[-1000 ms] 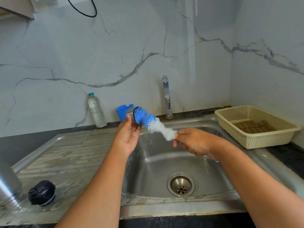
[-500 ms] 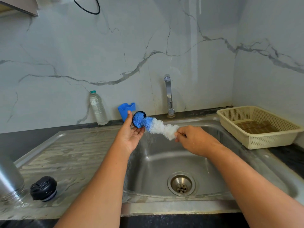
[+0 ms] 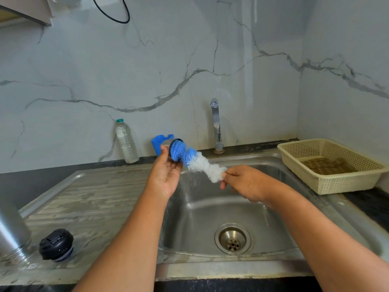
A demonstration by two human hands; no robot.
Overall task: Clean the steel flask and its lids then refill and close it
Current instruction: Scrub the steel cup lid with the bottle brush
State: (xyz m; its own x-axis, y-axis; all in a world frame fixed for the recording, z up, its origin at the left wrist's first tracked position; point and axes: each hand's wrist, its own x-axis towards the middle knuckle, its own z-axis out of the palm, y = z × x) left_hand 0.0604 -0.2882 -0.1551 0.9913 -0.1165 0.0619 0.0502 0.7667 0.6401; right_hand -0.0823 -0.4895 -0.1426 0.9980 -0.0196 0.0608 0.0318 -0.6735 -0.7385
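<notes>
The right hand (image 3: 244,183) pinches the brush (image 3: 197,162); the left hand (image 3: 166,175) seems to grip a lid (image 3: 168,142) over its blue tip. Wet fingers could drop it into the sink (image 3: 210,209).

The steel flask (image 3: 12,232) is cut off by the left edge. The lid (image 3: 176,140) is mostly hidden behind the brush (image 3: 197,163), whose handle is covered by the right hand (image 3: 246,184). The brown thing (image 3: 328,166) in the basket (image 3: 336,183) cannot be identified.

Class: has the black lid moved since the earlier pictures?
No: the lid keeps its place on the drainboard, beside the flask, left of the drain.
</notes>
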